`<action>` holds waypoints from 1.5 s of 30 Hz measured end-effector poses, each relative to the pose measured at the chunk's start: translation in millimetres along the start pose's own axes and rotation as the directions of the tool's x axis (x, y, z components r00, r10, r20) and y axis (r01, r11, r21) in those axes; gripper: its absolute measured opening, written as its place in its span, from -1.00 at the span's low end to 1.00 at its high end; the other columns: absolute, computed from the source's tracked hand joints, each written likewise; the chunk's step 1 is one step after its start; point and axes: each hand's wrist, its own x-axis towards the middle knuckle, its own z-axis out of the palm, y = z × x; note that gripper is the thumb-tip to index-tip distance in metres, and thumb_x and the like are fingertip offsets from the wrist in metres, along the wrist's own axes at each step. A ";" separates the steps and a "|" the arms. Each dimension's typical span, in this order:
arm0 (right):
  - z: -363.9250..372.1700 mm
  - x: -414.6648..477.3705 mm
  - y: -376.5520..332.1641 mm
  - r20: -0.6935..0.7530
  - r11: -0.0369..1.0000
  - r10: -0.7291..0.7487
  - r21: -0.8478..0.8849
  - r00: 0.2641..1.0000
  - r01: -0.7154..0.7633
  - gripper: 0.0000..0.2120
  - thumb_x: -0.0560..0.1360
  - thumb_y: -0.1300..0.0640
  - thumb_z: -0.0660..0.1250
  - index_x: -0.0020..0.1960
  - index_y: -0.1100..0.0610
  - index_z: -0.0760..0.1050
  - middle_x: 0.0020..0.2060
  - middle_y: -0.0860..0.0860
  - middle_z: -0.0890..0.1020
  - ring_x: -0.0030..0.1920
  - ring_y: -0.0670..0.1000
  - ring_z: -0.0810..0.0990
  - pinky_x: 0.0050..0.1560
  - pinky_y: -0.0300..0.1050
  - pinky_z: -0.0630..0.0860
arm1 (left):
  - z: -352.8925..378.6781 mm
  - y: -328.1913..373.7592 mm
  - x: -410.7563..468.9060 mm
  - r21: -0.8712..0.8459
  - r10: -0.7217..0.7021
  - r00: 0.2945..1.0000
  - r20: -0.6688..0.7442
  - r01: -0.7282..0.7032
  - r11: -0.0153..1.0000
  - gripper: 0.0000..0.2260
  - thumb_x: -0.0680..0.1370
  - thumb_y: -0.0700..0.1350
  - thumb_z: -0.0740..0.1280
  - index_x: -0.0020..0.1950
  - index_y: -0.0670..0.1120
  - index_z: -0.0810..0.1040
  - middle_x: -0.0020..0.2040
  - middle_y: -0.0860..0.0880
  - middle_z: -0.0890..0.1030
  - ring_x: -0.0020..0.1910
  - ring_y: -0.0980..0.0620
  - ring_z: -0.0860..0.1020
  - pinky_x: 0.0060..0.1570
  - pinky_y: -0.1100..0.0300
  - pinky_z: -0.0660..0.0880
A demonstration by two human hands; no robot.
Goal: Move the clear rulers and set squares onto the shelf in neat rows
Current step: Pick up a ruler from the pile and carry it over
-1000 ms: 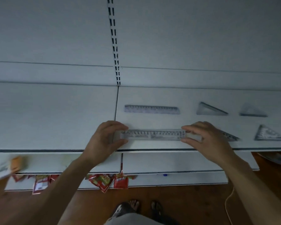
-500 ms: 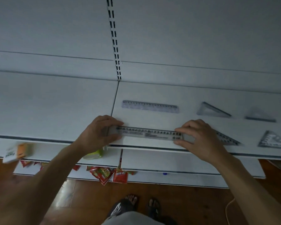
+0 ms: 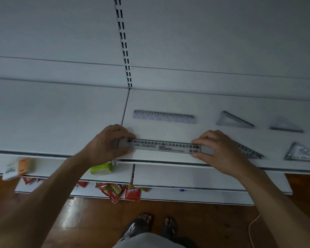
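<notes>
Both hands hold one clear ruler [image 3: 161, 146] flat at the front of the white shelf [image 3: 61, 122]. My left hand [image 3: 104, 144] pinches its left end and my right hand [image 3: 220, 149] pinches its right end. Behind it a second clear ruler [image 3: 164, 116] lies parallel in the back row. To the right, two set squares [image 3: 233, 119] [image 3: 285, 127] continue that back row. In the front row lie a set square [image 3: 250, 152], partly hidden by my right hand, and another set square [image 3: 301, 153] near the right edge.
Lower shelves stick out below the front edge, with a green box [image 3: 101, 169], a white and orange pack [image 3: 16, 170] and red sachets [image 3: 122, 191]. A slotted upright [image 3: 123, 43] splits the back wall. My feet [image 3: 156, 223] stand on the wooden floor.
Over the last second the view has tilted slightly, and the ruler in my hands has settled a little lower and left near the shelf's front edge. The other rulers and set squares lie unchanged.
</notes>
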 end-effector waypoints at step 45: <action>24.4 94.2 -128.7 -0.013 0.965 -0.144 0.220 0.990 0.143 -0.72 0.51 -0.01 0.33 0.20 0.02 0.54 0.05 -0.08 0.54 0.05 -0.09 0.49 0.07 -0.18 0.42 | -41.3 47.3 -94.3 0.139 -0.390 0.816 -0.426 0.486 0.863 -0.73 0.51 0.05 0.38 0.18 0.03 0.60 0.00 0.09 0.63 -0.01 0.09 0.57 -0.03 0.19 0.51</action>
